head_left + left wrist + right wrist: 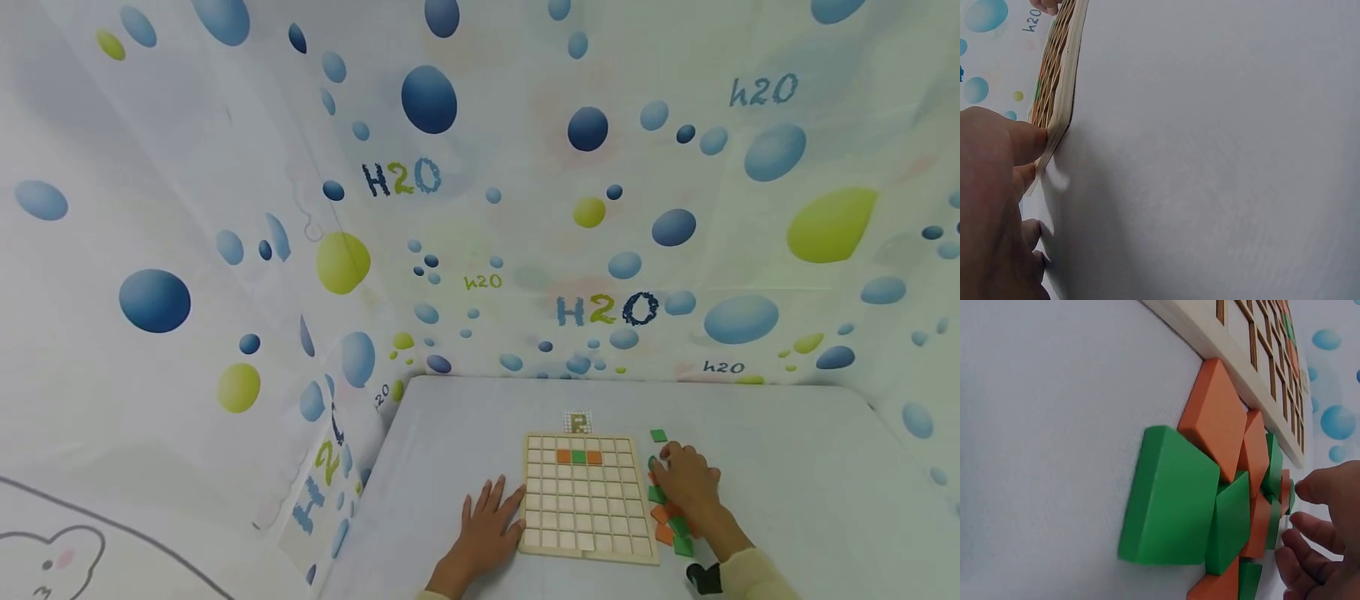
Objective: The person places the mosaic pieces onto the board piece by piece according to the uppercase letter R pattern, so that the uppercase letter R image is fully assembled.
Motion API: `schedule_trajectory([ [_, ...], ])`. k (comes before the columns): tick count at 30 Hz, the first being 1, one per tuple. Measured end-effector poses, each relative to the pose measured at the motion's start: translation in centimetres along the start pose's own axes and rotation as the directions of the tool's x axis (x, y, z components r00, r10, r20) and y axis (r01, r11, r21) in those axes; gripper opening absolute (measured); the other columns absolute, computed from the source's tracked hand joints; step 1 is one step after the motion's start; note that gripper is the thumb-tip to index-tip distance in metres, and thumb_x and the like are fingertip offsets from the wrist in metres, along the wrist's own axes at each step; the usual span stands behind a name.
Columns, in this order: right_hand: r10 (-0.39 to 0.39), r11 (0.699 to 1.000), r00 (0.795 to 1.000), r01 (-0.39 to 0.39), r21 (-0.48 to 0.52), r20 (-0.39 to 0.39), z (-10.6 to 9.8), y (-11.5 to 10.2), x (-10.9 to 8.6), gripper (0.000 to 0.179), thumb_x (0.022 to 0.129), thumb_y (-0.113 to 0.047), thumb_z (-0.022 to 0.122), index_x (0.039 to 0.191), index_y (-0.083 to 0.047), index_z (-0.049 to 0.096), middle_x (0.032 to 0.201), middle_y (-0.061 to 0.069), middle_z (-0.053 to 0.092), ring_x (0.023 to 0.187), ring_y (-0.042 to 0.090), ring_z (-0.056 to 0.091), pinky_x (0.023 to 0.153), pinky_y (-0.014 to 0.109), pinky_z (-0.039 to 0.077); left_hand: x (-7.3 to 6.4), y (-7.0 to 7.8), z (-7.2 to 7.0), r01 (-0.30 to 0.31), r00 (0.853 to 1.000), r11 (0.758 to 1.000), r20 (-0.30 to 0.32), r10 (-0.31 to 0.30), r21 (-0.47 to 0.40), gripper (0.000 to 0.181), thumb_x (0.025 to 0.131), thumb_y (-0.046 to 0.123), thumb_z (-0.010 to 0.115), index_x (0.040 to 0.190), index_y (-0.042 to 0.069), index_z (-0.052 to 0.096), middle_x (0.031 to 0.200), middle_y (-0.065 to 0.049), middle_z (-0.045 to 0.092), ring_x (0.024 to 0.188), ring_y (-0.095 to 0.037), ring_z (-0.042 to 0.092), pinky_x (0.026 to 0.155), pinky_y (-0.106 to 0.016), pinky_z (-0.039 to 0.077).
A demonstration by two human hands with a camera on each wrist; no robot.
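Note:
My left hand (487,525) lies with its fingers spread at the left edge of a wooden grid board (585,503). In the left wrist view its thumb (1027,142) presses against the board's side. Two orange tiles with a green tile (578,457) between them fill part of an upper row. Right of the board, my right hand (688,479) reaches over a loose pile of tiles. Its thumb and index finger pinch a green tile (1292,497) at the pile's far end, partly hidden behind the fingertips. Nearer orange tiles (1217,419) and green tiles (1175,494) overlap one another.
A small card with a brown grid pattern (577,422) lies just beyond the board. One green tile (658,435) sits apart, beyond the right hand. A black object (703,577) is by the right sleeve. A white curtain with blue dots (525,208) hangs behind the table.

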State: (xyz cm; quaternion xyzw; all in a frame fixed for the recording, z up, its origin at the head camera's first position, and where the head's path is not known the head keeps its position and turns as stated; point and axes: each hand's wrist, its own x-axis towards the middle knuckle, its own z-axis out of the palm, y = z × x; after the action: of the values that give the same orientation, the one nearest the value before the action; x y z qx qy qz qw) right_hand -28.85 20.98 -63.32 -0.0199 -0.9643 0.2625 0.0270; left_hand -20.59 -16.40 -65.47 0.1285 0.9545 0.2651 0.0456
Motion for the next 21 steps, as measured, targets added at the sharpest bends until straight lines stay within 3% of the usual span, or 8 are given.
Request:
schedule_trajectory([
  [6,-0.004,1.0,0.999,0.004,0.001,0.046,0.2,-0.4,0.2,0.03,0.099,-0.023,0.066,0.113,0.003,0.062,0.104,0.023,0.062,0.094,0.041,0.061,0.078,0.06,0.045,-0.1,0.4,-0.5,-0.017,1.0,1.0,0.006,0.017,-0.018,0.056,0.108,0.044,0.049,0.161,0.024,0.046,0.171,-0.022,0.03,0.157,-0.052,0.022,0.117,-0.082,0.008],
  [16,0.022,0.998,0.999,-0.019,-0.06,0.049,0.1,-1.6,0.6,0.026,0.098,-0.013,0.066,0.108,0.01,0.061,0.103,0.027,0.06,0.094,0.042,0.062,0.078,0.062,0.049,-0.1,0.8,-1.0,-0.002,0.999,1.0,0.042,0.002,0.009,0.056,0.108,0.043,0.05,0.161,0.024,0.046,0.171,-0.021,0.029,0.158,-0.05,0.022,0.118,-0.081,0.01],
  [21,0.012,0.995,0.998,-0.006,-0.096,0.065,-0.2,-1.9,0.9,0.027,0.097,-0.011,0.064,0.106,0.014,0.062,0.095,0.026,0.06,0.083,0.038,0.062,0.074,0.06,0.052,-0.2,1.1,-1.3,0.005,0.999,1.0,0.049,-0.004,-0.003,0.056,0.108,0.041,0.051,0.161,0.023,0.046,0.172,-0.021,0.029,0.158,-0.05,0.022,0.119,-0.08,0.009],
])
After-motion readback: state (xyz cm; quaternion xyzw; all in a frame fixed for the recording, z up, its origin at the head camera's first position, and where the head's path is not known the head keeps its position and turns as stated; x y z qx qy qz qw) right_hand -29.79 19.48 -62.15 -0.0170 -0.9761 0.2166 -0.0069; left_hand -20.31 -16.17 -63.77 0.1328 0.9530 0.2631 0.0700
